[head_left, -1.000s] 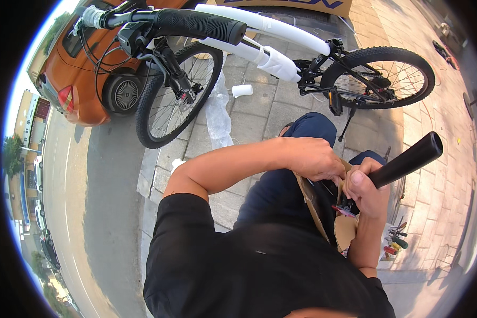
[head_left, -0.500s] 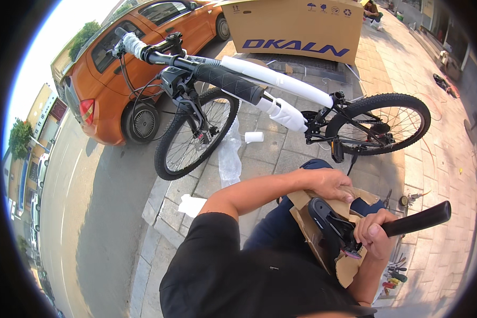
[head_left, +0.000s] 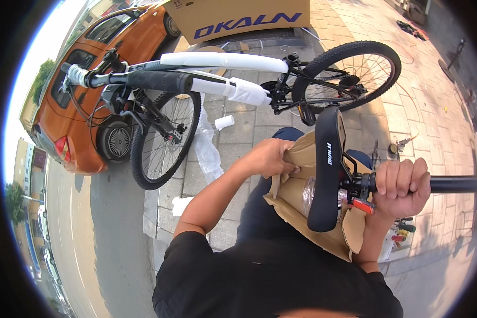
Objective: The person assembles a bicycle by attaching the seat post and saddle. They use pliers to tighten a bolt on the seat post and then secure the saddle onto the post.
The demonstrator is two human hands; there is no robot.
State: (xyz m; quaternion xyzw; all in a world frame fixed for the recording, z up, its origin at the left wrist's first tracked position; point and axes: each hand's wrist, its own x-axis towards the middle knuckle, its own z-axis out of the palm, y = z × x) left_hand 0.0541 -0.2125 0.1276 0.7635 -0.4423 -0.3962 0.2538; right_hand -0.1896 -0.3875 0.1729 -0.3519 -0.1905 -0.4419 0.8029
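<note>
My right hand [head_left: 401, 188] is wrapped round the black seat post [head_left: 453, 184] of a bicycle saddle. The black saddle [head_left: 327, 175] is joined to the post's end, with a red reflector [head_left: 363, 205] under the clamp. It stands over an opened cardboard box [head_left: 294, 199] on my lap, hiding part of the inside. At the box's left edge, my left hand [head_left: 273, 158] is closed on the cardboard, thumb inside. Clear plastic wrap [head_left: 308, 196] shows in the box beside the saddle.
A bicycle [head_left: 169, 79] with foam-wrapped frame stands ahead, without a saddle. Behind it are a large carton [head_left: 244, 24] and an orange car [head_left: 79, 127]. Plastic film [head_left: 205, 148] and a white foam roll [head_left: 224, 123] lie on the paving. Tools [head_left: 405, 228] lie at my right.
My right hand has lifted the saddle and seat post up out of the box and turned them. My left hand still holds the cardboard. The view has shifted to the right.
</note>
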